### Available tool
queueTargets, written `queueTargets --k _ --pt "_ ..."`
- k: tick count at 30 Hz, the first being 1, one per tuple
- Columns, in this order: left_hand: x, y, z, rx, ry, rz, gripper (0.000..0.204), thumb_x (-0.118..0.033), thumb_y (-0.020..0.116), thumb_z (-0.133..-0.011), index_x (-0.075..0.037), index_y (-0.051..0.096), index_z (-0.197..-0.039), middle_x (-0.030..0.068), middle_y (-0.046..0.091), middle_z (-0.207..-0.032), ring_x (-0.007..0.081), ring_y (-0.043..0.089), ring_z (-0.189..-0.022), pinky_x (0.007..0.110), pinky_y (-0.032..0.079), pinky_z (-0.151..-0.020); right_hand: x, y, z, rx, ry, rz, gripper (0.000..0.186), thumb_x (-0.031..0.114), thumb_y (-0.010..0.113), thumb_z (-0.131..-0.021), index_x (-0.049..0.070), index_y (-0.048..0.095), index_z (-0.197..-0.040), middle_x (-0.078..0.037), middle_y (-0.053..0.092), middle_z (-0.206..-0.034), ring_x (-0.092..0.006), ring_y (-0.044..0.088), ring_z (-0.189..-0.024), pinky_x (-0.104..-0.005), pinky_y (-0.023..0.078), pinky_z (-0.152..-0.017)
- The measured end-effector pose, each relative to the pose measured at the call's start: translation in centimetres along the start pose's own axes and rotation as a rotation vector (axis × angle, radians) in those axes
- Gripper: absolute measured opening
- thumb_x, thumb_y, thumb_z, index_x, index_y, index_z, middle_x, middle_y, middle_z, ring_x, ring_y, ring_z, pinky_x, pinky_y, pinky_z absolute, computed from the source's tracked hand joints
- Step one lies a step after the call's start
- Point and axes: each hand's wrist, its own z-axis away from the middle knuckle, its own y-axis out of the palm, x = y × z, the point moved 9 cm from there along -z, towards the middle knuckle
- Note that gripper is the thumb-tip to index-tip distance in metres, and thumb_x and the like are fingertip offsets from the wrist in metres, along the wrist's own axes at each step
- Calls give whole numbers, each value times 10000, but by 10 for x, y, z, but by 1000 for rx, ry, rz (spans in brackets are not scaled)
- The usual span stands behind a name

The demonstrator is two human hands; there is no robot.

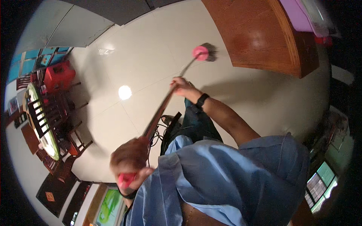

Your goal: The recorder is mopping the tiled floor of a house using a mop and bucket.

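A long-handled broom [161, 110] slants across the view, with a pink head [200, 53] and dark bristles out at the far end, over the pale tiled floor. My left hand [130, 160] is wrapped round the top of the handle, close to my body; a pink end piece [126, 180] shows beside the thumb. Farther down the stick, my right hand [182, 87] grips it, with a black band on that wrist. Motion blurs the left hand and the bristles slightly. The bristles appear near the floor, but whether they touch it I cannot tell.
A brown wooden desk [260, 37] stands at the far right, near the bristles. Along the left are a red stool [60, 76], dark wooden chairs [45, 111] and a table with a pale green edge [52, 147]. Grey cabinets [75, 26] line the far left.
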Motion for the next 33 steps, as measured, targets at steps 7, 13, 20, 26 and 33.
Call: queueTargets --k 7,13,20,26,33 --pt "-74 29 -15 214 276 -99 392 -243 708 -706 -111 424 -471 -10 409 -385 140 454 -340 269 389 -365 -140 98 62 347 354 170 88 22 492 -751 58 433 -697 -67 492 -668 -177 535 -605 -299 492 -551" --pt "-128 -19 15 124 244 -205 363 -279 704 -708 -149 458 -475 -33 414 -390 140 469 -352 249 407 -421 -163 161 131 354 424 257 99 39 514 -767 36 465 -681 -83 515 -649 -201 571 -610 -324 523 -593" --pt "-125 -59 13 251 382 97 325 -302 638 -765 -69 464 -619 10 463 -504 156 485 -432 322 459 -453 -112 148 132 193 263 159 104 41 509 -770 -4 449 -698 -112 511 -674 -256 564 -646 -375 530 -645" --pt "-37 -71 7 78 404 340 384 -366 742 -645 -76 501 -566 23 496 -462 156 504 -372 279 430 -360 -23 88 100 91 -81 69 104 57 486 -761 28 453 -667 -102 502 -609 -241 535 -579 -346 489 -587" --pt "31 15 -37 267 74 219 290 -77 675 -658 -7 436 -510 100 418 -489 275 449 -470 358 394 -511 93 -40 -17 30 -331 547 125 60 476 -744 80 430 -630 -54 460 -572 -181 483 -525 -286 424 -513"
